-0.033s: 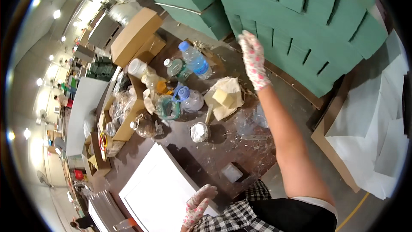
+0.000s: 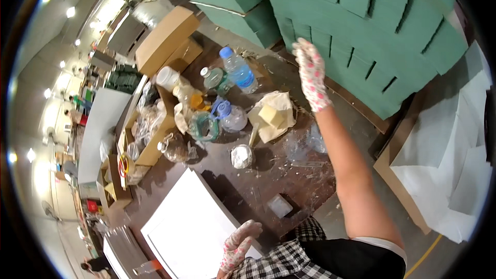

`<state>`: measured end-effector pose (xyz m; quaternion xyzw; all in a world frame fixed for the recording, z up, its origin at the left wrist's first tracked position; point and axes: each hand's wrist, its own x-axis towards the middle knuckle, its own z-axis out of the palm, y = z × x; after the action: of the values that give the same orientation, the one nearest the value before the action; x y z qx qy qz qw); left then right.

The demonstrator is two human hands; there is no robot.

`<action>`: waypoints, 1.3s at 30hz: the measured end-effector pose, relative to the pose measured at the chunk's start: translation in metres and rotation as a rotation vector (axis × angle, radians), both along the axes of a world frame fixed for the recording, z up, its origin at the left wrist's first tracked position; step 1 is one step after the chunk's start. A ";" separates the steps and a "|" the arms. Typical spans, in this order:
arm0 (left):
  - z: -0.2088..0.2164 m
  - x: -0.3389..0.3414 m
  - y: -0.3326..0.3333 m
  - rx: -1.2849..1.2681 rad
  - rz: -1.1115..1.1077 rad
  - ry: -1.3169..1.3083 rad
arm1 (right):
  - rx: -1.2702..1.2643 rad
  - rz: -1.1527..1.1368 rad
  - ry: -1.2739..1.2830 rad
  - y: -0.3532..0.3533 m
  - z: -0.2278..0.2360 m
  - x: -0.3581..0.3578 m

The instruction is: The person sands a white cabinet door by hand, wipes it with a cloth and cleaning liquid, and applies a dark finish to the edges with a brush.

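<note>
White gloves with pink spots cover both my hands. My right hand (image 2: 312, 75) reaches far out over the table's right edge with fingers stretched, holding nothing, just left of the stacked green boxes (image 2: 356, 51). Low in the picture, my left hand (image 2: 241, 245) rests at the near right edge of a white panel (image 2: 186, 227), fingers extended and thumb apart. Whether it touches the panel I cannot tell. A small grey block (image 2: 279, 206) lies right of the panel. Farther off, a yellowish sponge-like block (image 2: 272, 116) sits on a crumpled cloth (image 2: 268, 135).
Several bottles, including a blue-capped one (image 2: 239, 72), crowd the far table. A white-topped jar (image 2: 242, 156) stands mid-table. Cardboard boxes (image 2: 168, 39) are at the far left. A carton with white sheets (image 2: 439, 175) stands on the right. More panels (image 2: 124, 253) lie lower left.
The whole view has shifted slightly. My right hand appears a little farther right and lower; my left hand stays by the white panel.
</note>
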<state>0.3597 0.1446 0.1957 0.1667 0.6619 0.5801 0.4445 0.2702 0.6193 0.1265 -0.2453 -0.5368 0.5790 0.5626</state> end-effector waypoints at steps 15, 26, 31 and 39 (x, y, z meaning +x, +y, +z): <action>-0.020 0.076 -0.189 0.349 0.104 0.017 | 0.026 0.876 0.092 -0.399 0.068 0.134; -0.128 0.229 -0.403 -0.560 0.241 0.638 | 0.593 1.638 -0.870 -0.674 -0.024 0.220; -0.165 0.262 -0.433 -0.499 0.410 0.552 | 0.684 1.684 -0.973 -0.710 -0.111 0.206; -0.193 0.258 -0.453 -0.462 0.696 0.352 | 1.568 1.190 -1.322 -0.875 -0.162 0.080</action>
<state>0.6179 -0.3083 0.0024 -0.0731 0.8561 0.4949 0.1292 0.3503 -0.2561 -0.0353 0.2031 -0.9613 0.0238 -0.1848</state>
